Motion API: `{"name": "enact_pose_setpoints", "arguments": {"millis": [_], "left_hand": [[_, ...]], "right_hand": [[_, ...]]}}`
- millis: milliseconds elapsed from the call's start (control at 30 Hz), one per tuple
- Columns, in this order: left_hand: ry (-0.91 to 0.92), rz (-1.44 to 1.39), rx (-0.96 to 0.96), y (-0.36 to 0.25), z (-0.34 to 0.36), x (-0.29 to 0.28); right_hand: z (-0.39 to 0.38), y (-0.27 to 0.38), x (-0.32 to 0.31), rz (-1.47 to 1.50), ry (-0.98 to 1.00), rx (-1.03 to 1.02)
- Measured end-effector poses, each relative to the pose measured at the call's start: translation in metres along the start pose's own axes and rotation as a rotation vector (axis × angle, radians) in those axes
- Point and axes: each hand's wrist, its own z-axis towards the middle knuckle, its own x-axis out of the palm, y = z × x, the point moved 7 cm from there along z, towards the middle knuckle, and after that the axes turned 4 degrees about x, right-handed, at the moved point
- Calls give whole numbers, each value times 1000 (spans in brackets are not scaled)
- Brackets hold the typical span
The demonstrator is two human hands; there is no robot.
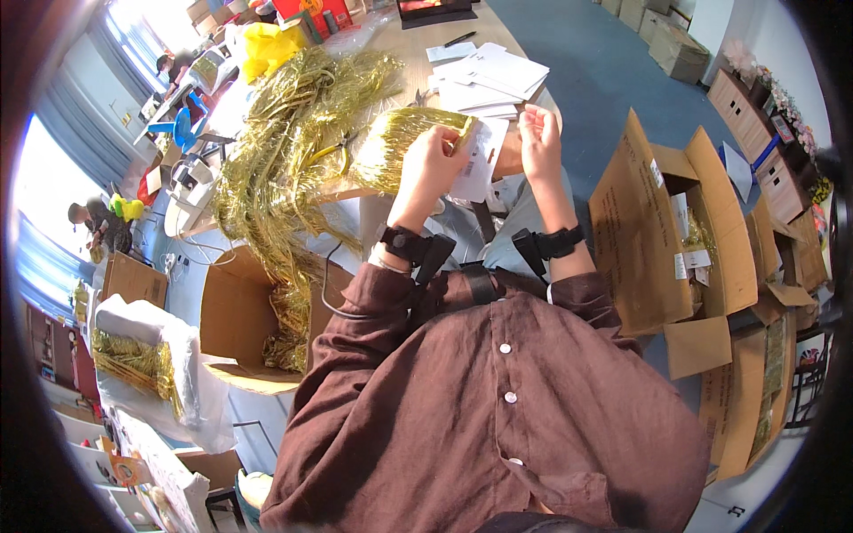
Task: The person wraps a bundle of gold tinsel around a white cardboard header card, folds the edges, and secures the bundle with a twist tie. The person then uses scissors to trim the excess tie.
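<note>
My left hand (435, 162) pinches the band edge of a bundle of gold tinsel fringe (391, 147) over the near edge of the table (404, 49). A white card (475, 178) with a hang slot sits beside that hand, under the band. My right hand (542, 151) is raised just right of the card, fingers apart and loosely bent, with nothing visible in them. Left of the bundle, yellow-handled pliers or scissors (324, 155) lie among long gold strands (271, 124). Behind my hands is a pile of white cards and papers (489, 75).
Open cardboard boxes stand right (640, 240) and left (235, 320) of me, the left one holding tinsel. A wrapped tinsel package (133, 364) is at lower left. A small blue fan (182, 129) and a power strip (191, 182) are on the left. Two other people (111, 222) are farther left.
</note>
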Motion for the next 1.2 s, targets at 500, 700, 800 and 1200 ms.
{"name": "enact_pose_setpoints", "arguments": {"millis": [500,700,800,1200], "left_hand": [[-288,-441,106,-61,-38,-59],[-142,-738,-51,-56,-39,-58],[-109,-872,-86,-53,-40,-55],[-188,-820,-36,-64,-43,-58]], "right_hand": [[-43,98,33,436,503,251],[-53,115,37,433,599,166],[-55,121,36,437,623,132],[-54,127,30,382,623,138]]}}
